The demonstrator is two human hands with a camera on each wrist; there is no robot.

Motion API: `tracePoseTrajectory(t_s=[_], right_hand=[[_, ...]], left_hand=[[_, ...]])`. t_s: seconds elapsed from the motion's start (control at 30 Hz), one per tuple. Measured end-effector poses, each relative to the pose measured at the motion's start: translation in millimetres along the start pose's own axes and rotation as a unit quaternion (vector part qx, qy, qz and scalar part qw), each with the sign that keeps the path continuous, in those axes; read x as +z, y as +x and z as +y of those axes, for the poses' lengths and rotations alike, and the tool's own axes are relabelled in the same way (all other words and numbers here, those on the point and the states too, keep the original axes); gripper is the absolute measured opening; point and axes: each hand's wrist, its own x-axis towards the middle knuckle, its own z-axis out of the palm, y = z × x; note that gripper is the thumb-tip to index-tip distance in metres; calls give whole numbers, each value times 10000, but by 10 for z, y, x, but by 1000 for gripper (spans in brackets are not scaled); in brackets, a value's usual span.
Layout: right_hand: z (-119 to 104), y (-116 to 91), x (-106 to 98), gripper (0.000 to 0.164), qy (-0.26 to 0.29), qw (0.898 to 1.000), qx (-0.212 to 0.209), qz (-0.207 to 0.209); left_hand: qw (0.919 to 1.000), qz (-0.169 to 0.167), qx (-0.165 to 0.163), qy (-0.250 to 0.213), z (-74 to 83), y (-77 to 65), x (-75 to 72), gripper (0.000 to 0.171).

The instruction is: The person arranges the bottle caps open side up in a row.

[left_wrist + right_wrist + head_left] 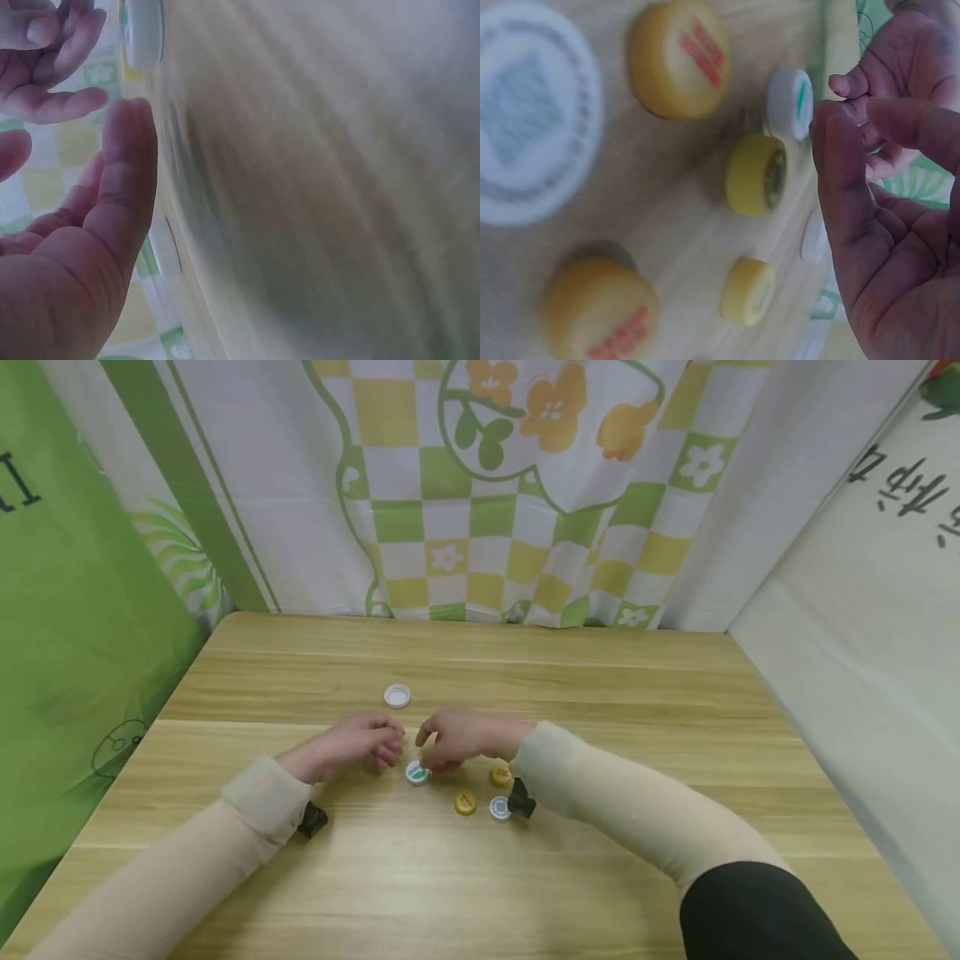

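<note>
- Right hand (467,739): hovers low over the wooden table (615,893), with thumb and fingers bent and parted, apparently gripping nothing; hangs just beside the white bottle cap with a green mark (417,773), contact impossible to tell.
- Left hand (356,743): hangs opposite, near the same cap and apart from the other hand, with fingers loosely curled round nothing visible.
- Already lying top up on the table: that green-marked cap, the white bottle cap with a square code (521,112), two red-lettered yellow bottle caps (679,60), a dark-printed yellow bottle cap (751,175) and a green-printed yellow bottle cap (744,291).
- Lying hollow side up beyond the hands: an upturned white bottle cap (397,696).
- Judged as unfinished: scattered singly, without stack or neat row; amount left impossible to tell.
- Red lettering, square code and ring of small print: too blurred to read; no brand to make out.
- Printed on the green cloth (82,577): seemingly a capital I, near the edge of view.
- Written on the white cloth (870,652): dark Chinese characters, slanted, partly cut off, not safely readable.
</note>
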Motion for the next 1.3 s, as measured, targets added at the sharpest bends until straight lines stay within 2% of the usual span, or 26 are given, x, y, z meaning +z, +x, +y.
tracePoseTrajectory(t_s=[0.1, 0.27, 0.37, 0.57, 0.73, 0.87, 1.1, 1.3], right_hand=[[13, -15, 57, 40, -274, 9996, 50, -4], [38, -25, 144, 35, -261, 9996, 111, 84], [48, -18, 184, 29, -506, 9985, 23, 230], [65, 14, 250, 21, -1351, 9878, -235, 738], [74, 39, 290, 18, -1744, 9784, -418, 1030], [72, 38, 289, 21, -1709, 9782, -427, 1100], [79, 41, 265, 23, -1590, 9772, -681, 1231], [113, 78, 253, 21, -1101, 9835, -546, 1331]], left_hand=[[9999, -108, -95, 19, 8, -52, 57, 34], [9988, -338, -209, -296, 6, -108, 149, 35], [9981, -388, -203, -426, 4, -124, 189, 36], [9982, -363, -133, -460, -25, -125, 229, 36], [9982, -282, -15, -537, -65, -114, 239, 35], [9981, -215, 63, -570, -74, -118, 242, 36], [9976, -39, 36, -691, -69, -118, 224, 39], [9964, 62, 72, -840, -79, -113, 218, 41]])
